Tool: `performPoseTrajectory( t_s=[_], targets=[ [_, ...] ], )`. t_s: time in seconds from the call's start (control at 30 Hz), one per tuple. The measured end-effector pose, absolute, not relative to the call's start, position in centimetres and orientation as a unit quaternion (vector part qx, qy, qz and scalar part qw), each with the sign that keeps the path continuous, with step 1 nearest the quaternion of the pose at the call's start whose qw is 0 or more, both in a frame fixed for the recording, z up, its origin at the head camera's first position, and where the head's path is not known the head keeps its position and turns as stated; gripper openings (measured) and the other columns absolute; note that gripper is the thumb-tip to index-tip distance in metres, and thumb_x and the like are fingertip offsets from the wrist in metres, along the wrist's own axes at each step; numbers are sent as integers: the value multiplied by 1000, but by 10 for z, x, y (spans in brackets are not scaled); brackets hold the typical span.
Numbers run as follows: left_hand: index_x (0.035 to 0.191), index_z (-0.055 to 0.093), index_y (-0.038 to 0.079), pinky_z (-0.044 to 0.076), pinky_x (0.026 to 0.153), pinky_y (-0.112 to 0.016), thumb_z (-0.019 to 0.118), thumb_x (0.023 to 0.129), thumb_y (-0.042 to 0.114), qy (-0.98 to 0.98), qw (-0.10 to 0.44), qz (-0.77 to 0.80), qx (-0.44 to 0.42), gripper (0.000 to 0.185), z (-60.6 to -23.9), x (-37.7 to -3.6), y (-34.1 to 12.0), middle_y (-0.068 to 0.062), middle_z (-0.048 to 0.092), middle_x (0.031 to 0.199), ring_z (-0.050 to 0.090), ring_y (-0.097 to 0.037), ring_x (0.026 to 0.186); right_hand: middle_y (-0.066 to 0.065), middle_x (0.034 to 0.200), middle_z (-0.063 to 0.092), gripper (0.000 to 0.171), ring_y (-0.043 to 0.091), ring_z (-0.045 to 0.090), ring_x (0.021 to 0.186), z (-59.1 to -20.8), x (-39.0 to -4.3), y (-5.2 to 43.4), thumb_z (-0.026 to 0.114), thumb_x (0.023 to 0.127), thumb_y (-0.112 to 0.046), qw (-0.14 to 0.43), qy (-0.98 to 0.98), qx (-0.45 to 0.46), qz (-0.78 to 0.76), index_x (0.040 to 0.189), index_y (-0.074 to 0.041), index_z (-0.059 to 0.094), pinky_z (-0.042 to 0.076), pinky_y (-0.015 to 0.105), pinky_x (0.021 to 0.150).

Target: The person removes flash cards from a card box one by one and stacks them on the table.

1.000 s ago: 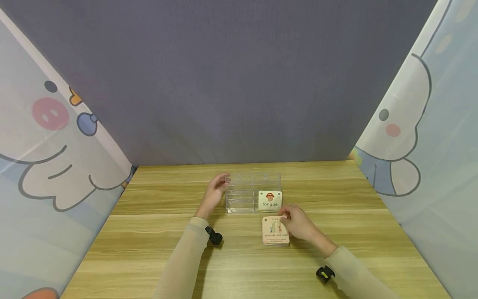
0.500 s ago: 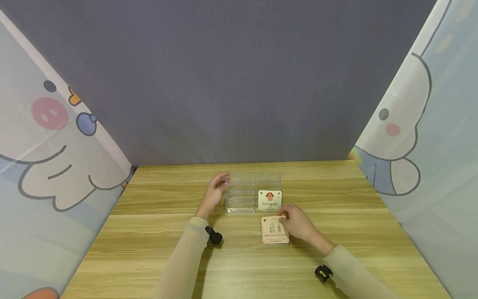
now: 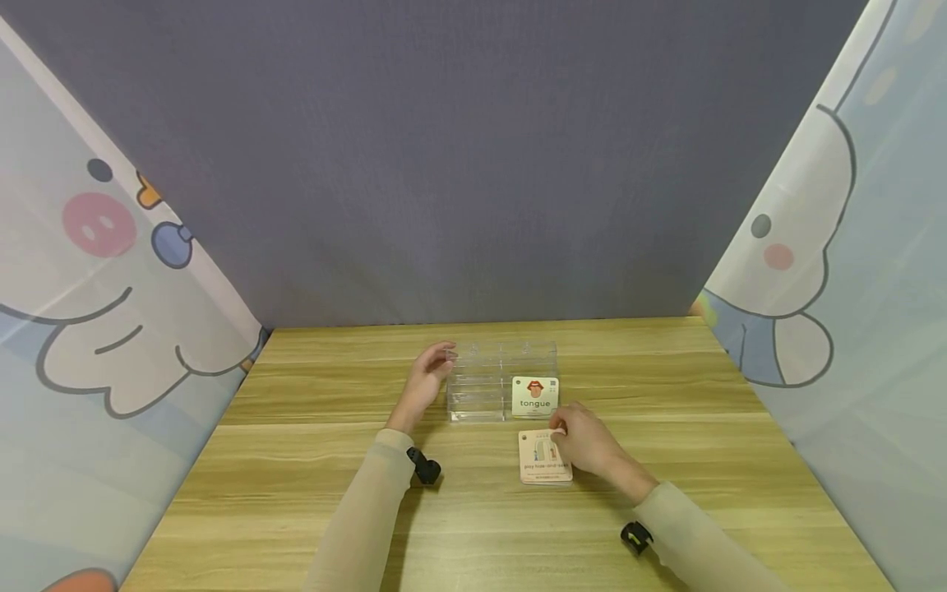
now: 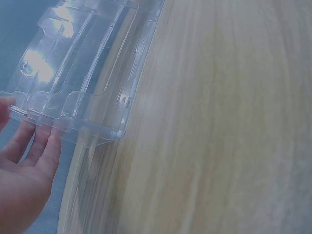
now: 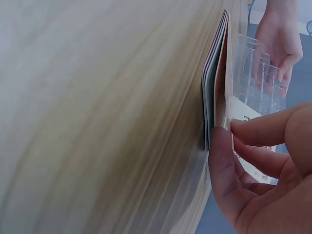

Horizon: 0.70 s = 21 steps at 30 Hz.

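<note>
At the middle of the table stands a clear plastic tiered rack [image 3: 476, 396] with two columns of slots. My left hand [image 3: 425, 380] holds its left side, fingers curled against the clear edge [image 4: 73, 122] in the left wrist view. A "tongue" card [image 3: 534, 400] stands in the rack's right column, at the front. In front of the rack lies a stack of picture cards [image 3: 543, 462], a "play hide-and-seek" card uppermost. My right hand [image 3: 589, 444] pinches the stack's upper right corner; from the right wrist view, the top card [image 5: 222, 80] leans slightly apart from those beneath.
The wooden table [image 3: 281, 493] stretches to both sides of the rack. Behind it rises a dark grey panel [image 3: 473, 164]. Cartoon-printed sheets [image 3: 89, 353] flank the left and right sides. A black wrist camera [image 3: 636, 538] sits by the right sleeve.
My right wrist has shifted slightly left while the fingers stay at the card corner. The left hand and the rack hold still.
</note>
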State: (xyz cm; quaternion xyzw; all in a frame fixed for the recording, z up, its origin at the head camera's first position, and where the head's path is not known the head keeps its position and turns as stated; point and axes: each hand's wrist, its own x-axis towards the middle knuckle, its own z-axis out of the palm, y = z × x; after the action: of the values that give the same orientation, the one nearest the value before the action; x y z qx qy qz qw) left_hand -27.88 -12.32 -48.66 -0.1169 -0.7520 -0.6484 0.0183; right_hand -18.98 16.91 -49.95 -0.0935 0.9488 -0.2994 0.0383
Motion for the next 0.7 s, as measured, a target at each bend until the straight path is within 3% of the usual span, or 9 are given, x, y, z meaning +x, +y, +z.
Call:
performPoseTrajectory(
  t_s=[0.27,0.7],
  targets=[
    [135,56,-7,46,102,-46,54,101,-7,-747,15,-654,-118,34,-478,-273,-122,-34,59,127,56,-44,121,3,90,55,6,19,53,79,-502,-191,169,72,90,-3,48,958,-98,-265,92,-6,68,49,39,71],
    [135,56,-7,46,103,-48,54,100,-9,-746,17,-655,-116,35,-477,-272,-122,-33,59,126,55,-44,122,1,88,55,11,18,53,77,-502,-192,166,75,89,-7,51,964,-96,-241,87,-11,65,48,39,67]
  ],
)
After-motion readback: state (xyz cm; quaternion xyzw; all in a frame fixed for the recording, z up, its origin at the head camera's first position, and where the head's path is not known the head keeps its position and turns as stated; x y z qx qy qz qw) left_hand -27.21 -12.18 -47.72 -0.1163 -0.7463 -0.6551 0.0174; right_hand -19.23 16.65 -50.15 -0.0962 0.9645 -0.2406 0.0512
